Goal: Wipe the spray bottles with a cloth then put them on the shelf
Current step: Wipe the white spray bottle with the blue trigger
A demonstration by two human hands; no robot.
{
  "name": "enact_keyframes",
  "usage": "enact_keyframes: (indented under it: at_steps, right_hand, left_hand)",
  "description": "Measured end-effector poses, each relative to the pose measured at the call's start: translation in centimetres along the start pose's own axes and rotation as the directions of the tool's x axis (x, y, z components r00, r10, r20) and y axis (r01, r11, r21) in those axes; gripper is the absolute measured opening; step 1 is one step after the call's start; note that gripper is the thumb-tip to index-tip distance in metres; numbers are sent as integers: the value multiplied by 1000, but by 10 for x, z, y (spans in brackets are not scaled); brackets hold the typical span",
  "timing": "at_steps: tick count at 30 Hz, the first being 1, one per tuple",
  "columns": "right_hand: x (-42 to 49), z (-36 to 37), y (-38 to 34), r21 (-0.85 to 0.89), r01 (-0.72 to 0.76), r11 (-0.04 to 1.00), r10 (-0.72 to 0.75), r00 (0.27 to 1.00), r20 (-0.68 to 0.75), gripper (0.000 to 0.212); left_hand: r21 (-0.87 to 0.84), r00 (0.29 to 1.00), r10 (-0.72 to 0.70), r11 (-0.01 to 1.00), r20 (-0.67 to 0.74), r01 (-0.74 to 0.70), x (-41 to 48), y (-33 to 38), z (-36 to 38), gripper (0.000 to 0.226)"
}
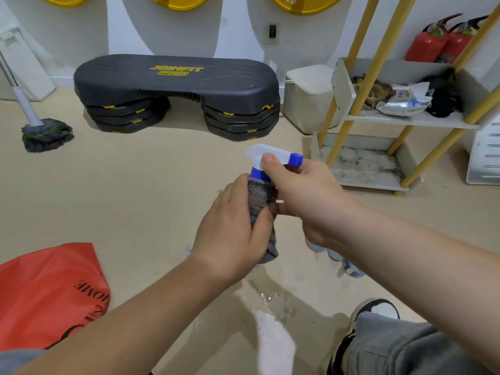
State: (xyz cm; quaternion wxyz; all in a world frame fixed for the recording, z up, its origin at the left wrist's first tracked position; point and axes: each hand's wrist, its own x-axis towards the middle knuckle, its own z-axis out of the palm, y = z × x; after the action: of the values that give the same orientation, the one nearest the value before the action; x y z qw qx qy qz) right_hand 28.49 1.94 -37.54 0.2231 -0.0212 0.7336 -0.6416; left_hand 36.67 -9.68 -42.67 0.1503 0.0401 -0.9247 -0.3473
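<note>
The right hand [305, 201] grips the bottle [270, 155] by its stiff neck; the left hand [232, 231] clamps soft cloth [261, 196] round the likely light, slippery body.

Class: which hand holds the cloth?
The left hand, wrapping the grey cloth round the spray bottle; the right hand grips its trigger head.

Gym storage corner, aerobic step platform [176, 87], mop [46, 132], fire extinguishers [443, 40]
</note>
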Motion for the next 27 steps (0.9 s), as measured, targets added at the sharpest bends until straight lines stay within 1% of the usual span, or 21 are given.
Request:
enact_keyframes:
  at_steps: [2,4,5,6,7,8,9,10,11,13,14,16,19,20,21,22,23,24,25,26,27]
  right_hand:
    - [2,-1,-5,50,-19,999,20,1000,-19,35]
    - [8,-10,-12,122,-32,992,42,996,-79,27]
    - [11,-16,-15,171,-37,985,59,991,-124,24]
    - [15,-21,-17,224,-44,974,83,982,-167,23]
    - [17,-25,-18,273,-50,961,108,974,-200,23]
    - [19,-28,-19,321,-53,946,129,967,-221,24]
    - [20,-30,-19,361,-56,931,145,963,-225,25]
    - [20,-30,-19,391,-63,918,160,962,-221,26]
    - [19,-30,-19,406,-68,911,169,962,-217,27]
    - [18,-28,-18,409,-73,909,175,960,-217,27]
    - [17,-26,-18,402,-75,913,176,959,-220,26]
    - [14,-22,-17,364,-86,927,175,960,-220,23]
    - [9,-15,-11,301,-121,946,186,963,-196,33]
    - [8,-12,-9,281,-130,951,188,964,-189,38]
    - [7,-9,-8,266,-130,955,182,966,-181,42]
    - [7,-7,-8,247,-127,961,173,969,-177,44]
    - [7,-4,-6,211,-122,970,160,972,-172,45]
    - [7,-1,-3,170,-118,978,146,975,-165,45]
    - [6,3,0,132,-112,985,132,979,-155,44]
    - [3,6,2,100,-113,989,127,982,-142,42]
    - [1,8,4,76,-121,990,130,983,-128,38]
  left_hand:
    - [-137,998,-61,989,10,62,0,-11,-3,23]
    - [-347,966,-257,904,28,251,0,-16,-4,28]
    - [-443,917,-393,811,70,382,0,-18,-2,38]
    - [-543,832,-521,651,189,531,0,-16,1,49]
    - [-637,745,-573,442,340,631,-1,-15,5,58]
    - [-704,688,-554,237,468,670,-1,-13,7,64]
    - [-741,671,-507,92,541,666,-1,-10,8,70]
    - [-772,686,-468,13,557,636,-1,-7,10,77]
    - [-801,708,-445,-35,548,598,0,-5,9,80]
    - [-832,724,-453,-78,520,549,4,-1,6,75]
    - [-828,716,-484,-34,503,560,5,2,3,75]
    - [-765,672,-589,137,448,630,6,0,5,77]
    - [-615,606,-739,339,294,712,4,-13,14,64]
    - [-583,626,-748,413,221,700,4,-14,16,58]
    - [-542,684,-717,524,136,657,3,-13,17,52]
    - [-456,778,-627,680,42,574,2,-13,19,49]
    - [-310,881,-472,843,-35,440,1,-11,21,54]
    - [-137,953,-301,946,-45,293,-2,-7,20,62]
    - [14,989,-145,989,-30,145,-5,-4,23,71]
    - [114,1000,-27,993,-9,28,-7,-3,23,78]
    - [164,999,29,986,19,-32,-5,-5,21,82]
